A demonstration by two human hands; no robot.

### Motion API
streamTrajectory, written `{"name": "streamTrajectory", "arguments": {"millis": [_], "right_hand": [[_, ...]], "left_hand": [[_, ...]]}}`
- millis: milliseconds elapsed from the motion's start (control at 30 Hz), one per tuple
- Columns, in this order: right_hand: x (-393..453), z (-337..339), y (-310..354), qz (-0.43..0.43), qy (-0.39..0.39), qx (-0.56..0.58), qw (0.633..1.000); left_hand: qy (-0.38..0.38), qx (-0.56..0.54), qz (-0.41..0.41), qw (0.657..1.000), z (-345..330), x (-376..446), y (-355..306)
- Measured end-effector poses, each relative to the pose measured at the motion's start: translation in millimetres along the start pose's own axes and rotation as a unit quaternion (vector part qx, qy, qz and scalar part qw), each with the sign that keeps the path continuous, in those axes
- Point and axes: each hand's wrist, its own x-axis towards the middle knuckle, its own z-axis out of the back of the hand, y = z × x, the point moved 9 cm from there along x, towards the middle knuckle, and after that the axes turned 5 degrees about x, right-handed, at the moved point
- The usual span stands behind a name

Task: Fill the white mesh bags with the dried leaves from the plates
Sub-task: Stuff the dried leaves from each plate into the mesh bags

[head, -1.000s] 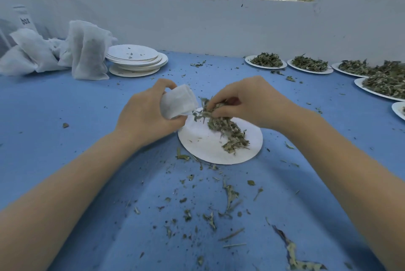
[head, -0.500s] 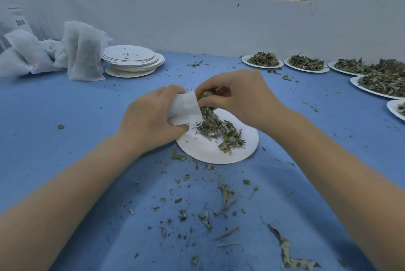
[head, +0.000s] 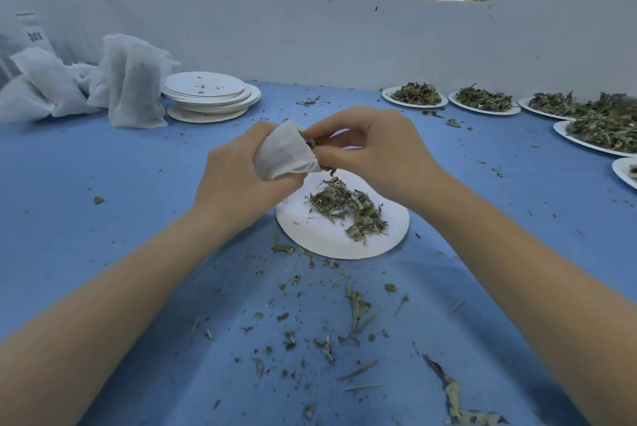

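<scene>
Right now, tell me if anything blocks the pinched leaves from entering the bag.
Nothing visible does. The right hand pinches leaves right at the open mouth of the white mesh bag, which the left hand grips.

The only readable text is a short dark word at the upper left of the frame, printed on a pale translucent bag or package [head: 29, 36] behind the heap of white mesh bags [head: 86, 87]. It seems to read "box", though the letters are small, tilted and partly blurred. Nothing else in view carries legible writing, numbers or brand marks.
</scene>
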Motion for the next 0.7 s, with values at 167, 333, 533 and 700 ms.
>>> {"name": "streamTrajectory", "arguments": {"millis": [167, 333, 533, 700], "right_hand": [[-0.6, -1.8, 0.0, 0.022, -0.019, 0.03, 0.999], [-5.0, -26.2, 2.7, 0.033, 0.103, -0.026, 0.994], [-2.4, -13.9, 7.5, 0.031, 0.086, 0.077, 0.993], [-4.5, -13.7, 7.3, 0.057, 0.003, -0.017, 0.998]], "left_hand": [[-0.002, 0.017, -0.033, 0.999, -0.6, -3.2, -11.8], [0.005, 0.068, -0.079, 0.995, -3.8, -5.6, -26.0], [0.008, 0.092, -0.049, 0.995, -3.9, -4.2, -20.0], [0.014, 0.101, -0.087, 0.991, -5.4, -5.6, -32.5]]}}
